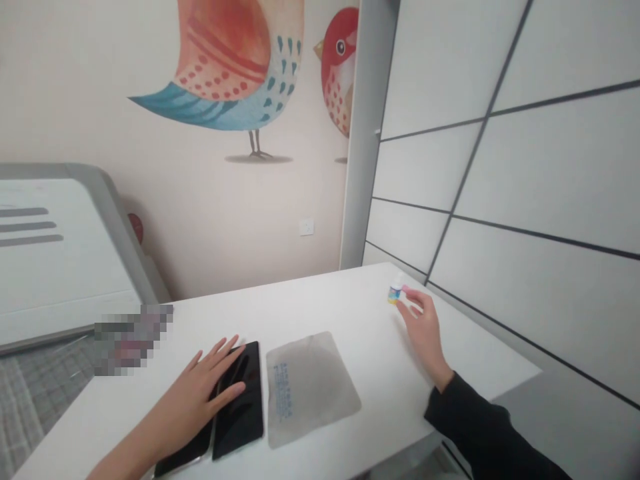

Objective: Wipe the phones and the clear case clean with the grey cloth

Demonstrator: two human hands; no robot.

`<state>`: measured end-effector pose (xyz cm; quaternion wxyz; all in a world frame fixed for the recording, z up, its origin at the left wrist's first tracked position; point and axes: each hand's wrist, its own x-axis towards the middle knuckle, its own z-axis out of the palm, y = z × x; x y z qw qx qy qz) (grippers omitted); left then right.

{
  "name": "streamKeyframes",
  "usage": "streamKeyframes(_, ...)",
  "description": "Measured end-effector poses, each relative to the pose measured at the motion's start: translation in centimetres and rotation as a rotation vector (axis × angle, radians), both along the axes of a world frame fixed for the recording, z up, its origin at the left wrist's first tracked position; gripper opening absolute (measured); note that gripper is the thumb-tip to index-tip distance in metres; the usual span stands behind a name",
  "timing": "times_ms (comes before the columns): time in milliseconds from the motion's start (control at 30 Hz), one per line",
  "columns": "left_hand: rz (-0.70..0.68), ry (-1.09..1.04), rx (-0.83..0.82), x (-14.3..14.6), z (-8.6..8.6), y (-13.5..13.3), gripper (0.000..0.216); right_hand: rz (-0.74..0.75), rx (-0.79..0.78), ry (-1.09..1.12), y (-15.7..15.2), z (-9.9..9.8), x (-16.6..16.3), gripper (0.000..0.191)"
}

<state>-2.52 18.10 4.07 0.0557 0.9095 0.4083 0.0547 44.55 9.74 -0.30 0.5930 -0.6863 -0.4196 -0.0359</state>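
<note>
I am resting my open left hand (pixel 193 393) on a black phone (pixel 239 400), with my fingers (pixel 220 352) spread across its glass. A second black phone (pixel 183 448) is lying just beside it, nearer to me and partly under my palm. My right hand (pixel 423 333) is reaching toward the far edge of the white surface (pixel 320 300), half curled, and my fingertips (pixel 413 293) are at a small bottle (pixel 395 292) standing upright there, with a pink piece at its side. I cannot tell whether I am gripping it or only touching it. A grey cloth (pixel 313 390) printed with blue text is lying flat between the phones and my right hand. A dark sleeve (pixel 475 420) is covering my right forearm, and a bird mural (pixel 225 67) is filling the wall ahead.
</note>
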Motion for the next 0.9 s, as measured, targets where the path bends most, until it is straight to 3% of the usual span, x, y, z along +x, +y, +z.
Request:
streamKeyframes(133,0.067,-0.125,0.039,-3.2,-1.8,1.0,0.059,-0.042,0.021,0.101,2.3,0.9,3.1,0.042)
streamKeyframes(300,0.199,-0.233,0.020,-6.8,-3.7,0.3,0.050,0.178,-0.073,0.289,4.3,1.0,2.9,0.036)
streamKeyframes(433,0.204,-0.142,0.021,-6.4,-4.4,-1.0,0.056,0.518,-0.101,0.459,3.3,1.4,-0.7,0.034)
streamKeyframes(600,0.242,-0.083,-0.030,-5.1,-3.6,-1.7,0.064,0.908,-0.128,0.615,-0.2,3.2,-7.3,0.042)
streamKeyframes(733,0.276,-0.125,-0.074,-5.0,-3.1,-2.0,0.067,1.064,-0.160,0.641,-1.7,4.3,-10.6,0.054)
streamKeyframes(900,0.269,-0.214,-0.042,-4.9,-2.9,-2.1,0.062,1.117,-0.235,0.497,-2.0,4.2,-11.1,0.059)
